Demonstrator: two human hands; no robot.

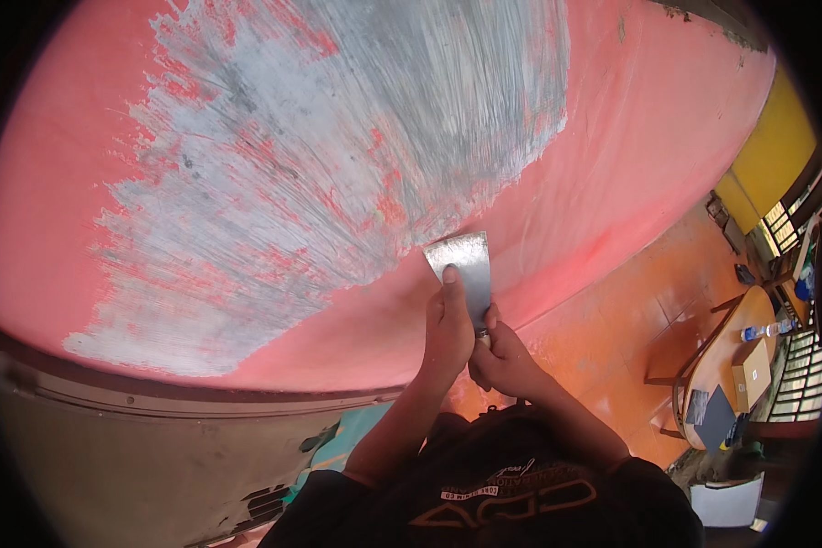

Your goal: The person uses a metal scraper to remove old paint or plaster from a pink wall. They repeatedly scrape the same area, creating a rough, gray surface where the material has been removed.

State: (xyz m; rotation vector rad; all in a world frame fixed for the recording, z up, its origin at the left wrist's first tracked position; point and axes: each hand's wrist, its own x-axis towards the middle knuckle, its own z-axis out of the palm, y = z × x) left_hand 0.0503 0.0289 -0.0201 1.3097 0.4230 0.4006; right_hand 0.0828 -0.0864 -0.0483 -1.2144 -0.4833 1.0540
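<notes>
A wide metal paint scraper (467, 268) is held in both hands at the middle of the view. My left hand (451, 329) grips it near the blade, its thumb pressed flat on the metal. Lower on the tool, my right hand (500, 356) is closed around the handle, most of which is hidden by the fingers. The blade's broad edge lies at the lower border of a large scraped patch (301, 178), where grey-white shows with streaks of pink left in it. Around that patch the wall (630, 130) still carries pink paint.
At left below the wall runs a dark wooden frame (178, 405). Orange floor tiles (603, 342) extend to the right. There, a wooden table (746, 329) bears a cardboard box (751, 375), a plastic bottle (767, 331) and a dark flat sheet (716, 419). A yellow wall (774, 151) stands beyond.
</notes>
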